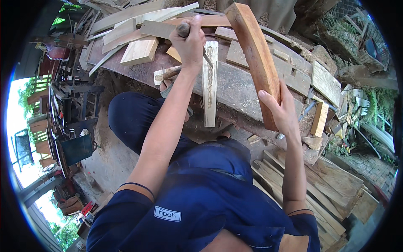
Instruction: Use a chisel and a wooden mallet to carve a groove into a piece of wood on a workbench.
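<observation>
My left hand (189,44) is shut around the wooden handle of a chisel (184,29), its blade angled down toward a pale carved plank (210,82) lying on the dark workbench (239,90). My right hand (283,111) grips the lower end of a long reddish-brown curved wooden piece (255,54), holding it up at a slant above the bench. Both forearms reach up from my blue-clad lap.
Several pale boards and offcuts (138,50) lie across the far side of the bench. More planks (327,189) are stacked on the ground at lower right. Small wood blocks (320,118) sit at the bench's right end. Furniture frames and a dark bin (76,149) stand at left.
</observation>
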Demonstrator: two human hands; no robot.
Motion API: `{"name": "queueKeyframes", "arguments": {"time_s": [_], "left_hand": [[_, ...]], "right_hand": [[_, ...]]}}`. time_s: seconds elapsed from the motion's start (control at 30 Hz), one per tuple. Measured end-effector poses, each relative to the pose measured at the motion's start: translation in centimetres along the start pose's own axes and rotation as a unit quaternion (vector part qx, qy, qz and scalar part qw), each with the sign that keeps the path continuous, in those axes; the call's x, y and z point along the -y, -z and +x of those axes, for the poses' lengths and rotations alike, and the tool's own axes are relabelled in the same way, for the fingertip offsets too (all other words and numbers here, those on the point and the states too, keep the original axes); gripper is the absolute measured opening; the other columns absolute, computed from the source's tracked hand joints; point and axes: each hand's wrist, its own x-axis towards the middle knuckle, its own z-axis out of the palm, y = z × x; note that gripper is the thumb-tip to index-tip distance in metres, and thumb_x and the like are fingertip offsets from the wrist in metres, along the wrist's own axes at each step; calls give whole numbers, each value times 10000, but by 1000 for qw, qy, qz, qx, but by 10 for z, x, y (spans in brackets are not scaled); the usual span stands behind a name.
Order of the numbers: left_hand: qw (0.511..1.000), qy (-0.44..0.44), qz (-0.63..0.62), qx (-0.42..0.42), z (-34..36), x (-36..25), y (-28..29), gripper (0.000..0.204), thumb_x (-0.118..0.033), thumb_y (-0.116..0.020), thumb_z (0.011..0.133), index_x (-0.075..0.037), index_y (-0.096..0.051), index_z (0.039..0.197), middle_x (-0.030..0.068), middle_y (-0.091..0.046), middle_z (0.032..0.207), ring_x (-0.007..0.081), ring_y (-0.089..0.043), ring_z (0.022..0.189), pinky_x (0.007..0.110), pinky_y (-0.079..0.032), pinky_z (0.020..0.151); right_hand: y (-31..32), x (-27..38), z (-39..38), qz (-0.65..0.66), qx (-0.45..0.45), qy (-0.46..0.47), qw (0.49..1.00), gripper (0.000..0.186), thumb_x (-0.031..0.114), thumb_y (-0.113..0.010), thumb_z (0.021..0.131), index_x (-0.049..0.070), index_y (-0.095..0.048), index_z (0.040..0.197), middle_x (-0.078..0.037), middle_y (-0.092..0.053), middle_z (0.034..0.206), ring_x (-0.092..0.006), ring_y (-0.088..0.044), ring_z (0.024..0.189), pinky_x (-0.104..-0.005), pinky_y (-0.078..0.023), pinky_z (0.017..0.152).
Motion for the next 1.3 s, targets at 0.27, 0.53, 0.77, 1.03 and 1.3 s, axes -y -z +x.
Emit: {"name": "queueKeyframes", "arguments": {"time_s": [0.27,0.53,0.77,1.03,1.3], "left_hand": [[1000,2,-25,-4,3,7,-3,368,-144,-645,906,-117,-411,624,-37,-359,480,56,-299,394,248,-293,395],[998,13,-26,-55,14,5,7,401,-195,-630,898,-138,-376,594,-27,-347,466,72,-302,377,272,-299,397],[964,64,-76,-246,20,6,36,390,-243,-615,906,-146,-350,637,-37,-287,477,81,-298,391,285,-321,415],[1000,-24,-12,-13,-2,-4,3,327,-173,-628,927,-96,-441,670,-26,-380,479,56,-311,383,249,-305,394],[998,-46,27,-45,-7,-10,4,323,-167,-646,925,-86,-450,681,-28,-382,489,46,-303,399,238,-290,396]], "right_hand": [[-9,-20,-13,25,-3,-20,999,582,401,-660,832,-27,-541,1208,-203,-653,987,-256,-627,915,-374,-470,847],[-18,-29,-19,-26,21,-56,998,582,447,-660,821,-36,-544,1124,-215,-660,865,-286,-667,800,-386,-500,736],[-23,-30,-24,-26,31,-79,996,591,452,-663,817,-41,-536,1118,-238,-660,862,-307,-673,789,-401,-503,731],[-22,-34,-27,-29,31,-88,995,559,423,-670,826,-34,-533,1117,-230,-657,887,-303,-667,824,-394,-496,758],[-23,-41,-32,-12,15,-96,995,535,410,-675,827,-27,-531,1101,-226,-653,889,-297,-660,816,-399,-494,746]]}}
